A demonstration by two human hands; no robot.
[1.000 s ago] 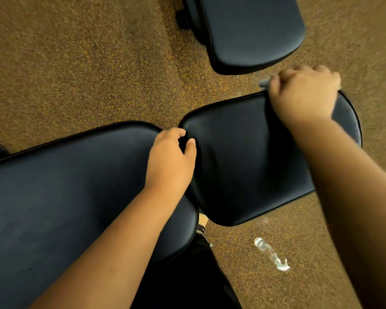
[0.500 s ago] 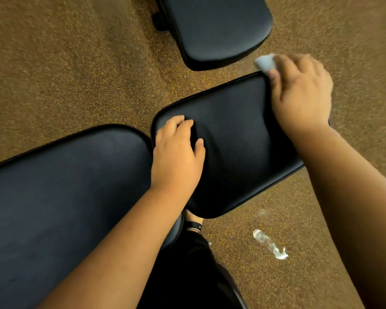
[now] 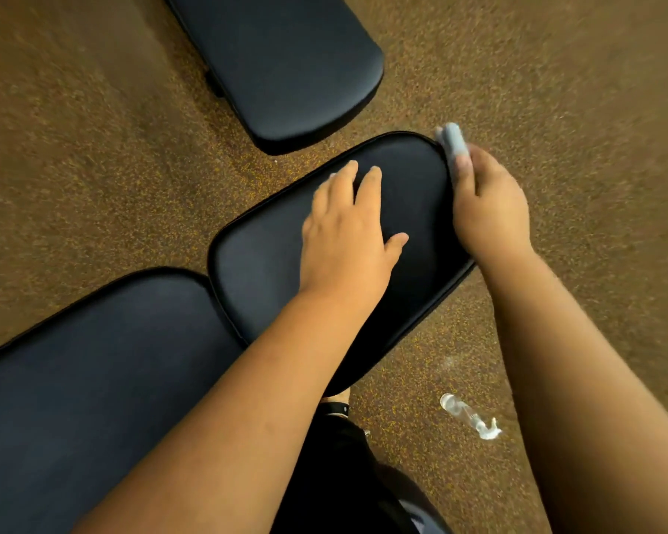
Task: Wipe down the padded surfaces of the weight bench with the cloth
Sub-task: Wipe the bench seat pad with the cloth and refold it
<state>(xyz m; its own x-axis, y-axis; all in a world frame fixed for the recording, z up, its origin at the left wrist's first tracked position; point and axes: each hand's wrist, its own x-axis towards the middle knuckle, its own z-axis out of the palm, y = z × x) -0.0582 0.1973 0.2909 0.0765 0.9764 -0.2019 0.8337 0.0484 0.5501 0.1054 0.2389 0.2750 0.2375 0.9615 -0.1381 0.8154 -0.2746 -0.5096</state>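
Cloth work shifts to the seat pad's right edge

Right hand (image 3: 488, 210) now sits lower along the right side of the seat pad (image 3: 270, 264), fingers curled round the pale grey cloth (image 3: 452, 142), which sticks out past the fingertips at the pad's far right corner; half a second ago the same hand lay over that far corner from above. Left hand (image 3: 348, 233) has slid from the pad's near left end to its middle and lies flat on it, fingers straight and slightly apart. Judging by this, the far rim is done and the side edge is being wiped, while the long back pad (image 3: 93, 379) on the near left looks untouched. A second bench pad (image 3: 286, 63) lies further off, and a clear spray bottle (image 3: 469, 416) lies on the speckled floor (image 3: 93, 167) to the near right.
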